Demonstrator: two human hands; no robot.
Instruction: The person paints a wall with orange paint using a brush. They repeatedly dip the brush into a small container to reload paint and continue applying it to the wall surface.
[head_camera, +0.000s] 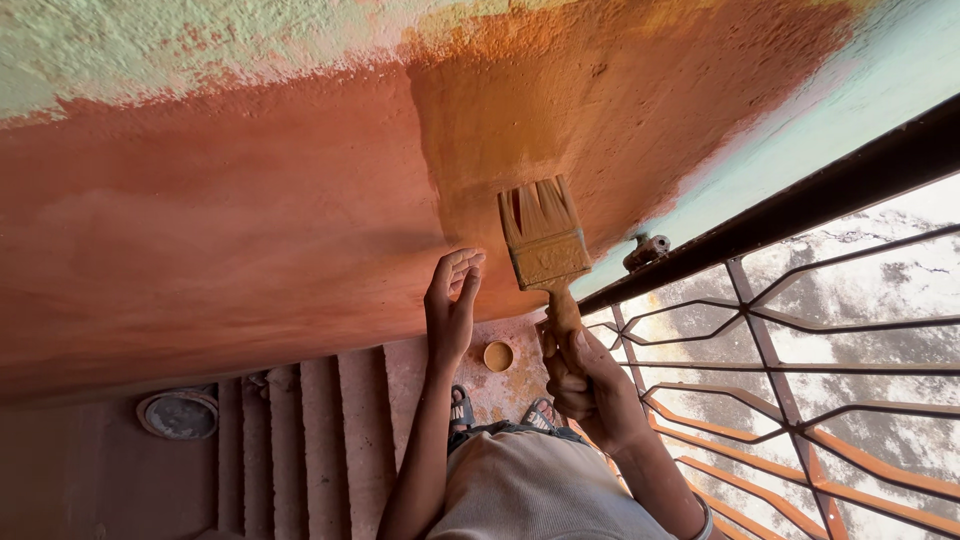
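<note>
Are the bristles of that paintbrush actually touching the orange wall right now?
Touching. The head view shows the paintbrush, gripped by the right hand, with its bristle tips splayed flat against the freshly painted orange wall, no gap visible.

Brush (545, 245) on wall (250, 220), R of left hand (452, 300); railing (800, 380) far R; steps (300, 440) below L.

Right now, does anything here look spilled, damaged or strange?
Yes. The floor around the small paint cup has yellowish blotches, like spilled paint. On the wall, the top edge of the orange paint is ragged, with specks on the pale part. The brush bristles are split into clumps.
</note>
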